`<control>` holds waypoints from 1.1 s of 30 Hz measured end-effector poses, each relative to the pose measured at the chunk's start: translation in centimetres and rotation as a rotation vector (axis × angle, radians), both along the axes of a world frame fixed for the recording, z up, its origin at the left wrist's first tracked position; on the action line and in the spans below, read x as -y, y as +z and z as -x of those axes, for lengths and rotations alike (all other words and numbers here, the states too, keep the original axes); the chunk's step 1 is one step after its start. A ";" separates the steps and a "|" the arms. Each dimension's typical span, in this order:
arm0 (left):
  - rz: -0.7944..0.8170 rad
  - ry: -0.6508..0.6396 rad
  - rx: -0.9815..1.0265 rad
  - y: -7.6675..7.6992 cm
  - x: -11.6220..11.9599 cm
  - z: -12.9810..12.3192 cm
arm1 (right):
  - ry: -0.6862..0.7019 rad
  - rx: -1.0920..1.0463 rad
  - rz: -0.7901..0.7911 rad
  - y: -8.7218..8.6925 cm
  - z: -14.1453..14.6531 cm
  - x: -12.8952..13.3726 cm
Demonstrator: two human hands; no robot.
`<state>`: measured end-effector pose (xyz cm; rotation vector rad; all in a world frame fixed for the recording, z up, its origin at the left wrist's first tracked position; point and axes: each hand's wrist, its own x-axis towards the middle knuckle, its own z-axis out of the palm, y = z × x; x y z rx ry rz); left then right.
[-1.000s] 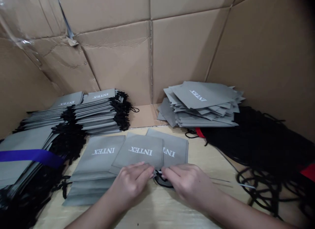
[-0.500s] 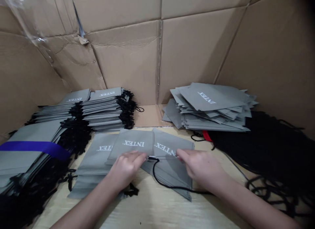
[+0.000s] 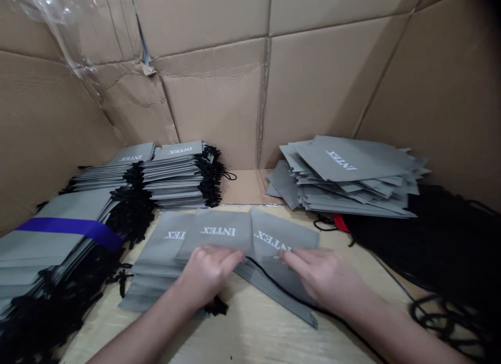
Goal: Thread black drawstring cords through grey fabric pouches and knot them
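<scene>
My left hand (image 3: 213, 270) is closed at the lower right edge of a grey INTEX pouch (image 3: 219, 223), pinching it where a black cord (image 3: 270, 277) comes out. From there the cord runs down to the right, passing under my right hand (image 3: 319, 270). The right hand's thumb and fingers are pinched together over a fan of grey pouches (image 3: 274, 233); a thin pale thing, too blurred to name, shows at the fingertips. Left of the held pouch lies a layered pile of grey pouches (image 3: 156, 265), with a black cord knot (image 3: 216, 305) below my left hand.
Stacks of corded grey pouches (image 3: 172, 171) stand at the back left. A purple band (image 3: 74, 228) wraps a bundle at the left. A loose pouch pile (image 3: 352, 171) and a black cord heap (image 3: 430, 244) lie right. Cardboard walls (image 3: 211, 103) enclose the table (image 3: 250, 332).
The cord between my hands, looped before, now runs straighter to the lower right. My right hand has moved slightly away from the held pouch's edge. The whole view has shifted a little.
</scene>
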<state>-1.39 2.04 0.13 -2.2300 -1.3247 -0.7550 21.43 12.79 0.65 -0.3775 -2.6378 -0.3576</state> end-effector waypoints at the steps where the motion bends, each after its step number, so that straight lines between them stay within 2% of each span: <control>1: 0.024 -0.032 0.000 -0.2 0.1 -0.8 | 0.038 0.018 0.018 -0.4 0.3 0.6; 4: 0.048 -0.104 -0.065 0.0 0.6 -2.6 | 0.093 0.008 0.045 -1.4 1.0 2.2; 6: 0.087 -0.100 -0.096 0.9 0.8 -2.2 | 0.077 -0.032 0.092 -1.5 0.8 2.1; 8: 0.145 -0.016 -0.067 2.2 1.0 -0.3 | 0.025 -0.068 0.157 -1.2 0.2 1.0; 11: 0.273 0.216 0.057 3.6 0.9 3.8 | -0.073 -0.119 0.182 -0.9 -0.8 -1.4; 13: 0.337 0.268 0.200 3.6 0.6 6.0 | -0.123 -0.156 0.189 -0.8 -1.1 -2.6; 15: 0.381 0.277 0.331 3.1 0.2 7.1 | -0.156 -0.164 0.222 -0.9 -1.2 -3.1; 19: 0.374 0.240 0.478 1.8 -0.5 6.8 | -0.222 -0.130 0.278 -0.6 -1.0 -2.8; 22: 0.391 0.266 0.479 1.6 -0.4 6.1 | -0.274 -0.103 0.338 -0.3 -1.0 -2.2; 26: 0.422 0.257 0.476 1.6 0.0 5.6 | -0.194 -0.118 0.381 -0.6 -1.0 -1.8; 28: 0.384 0.236 0.556 1.6 0.1 5.3 | -0.157 -0.143 0.469 -0.9 -1.0 -1.8; 33: 0.247 0.108 0.847 1.6 -0.1 4.8 | -0.169 -0.168 0.829 -0.8 -0.7 -1.6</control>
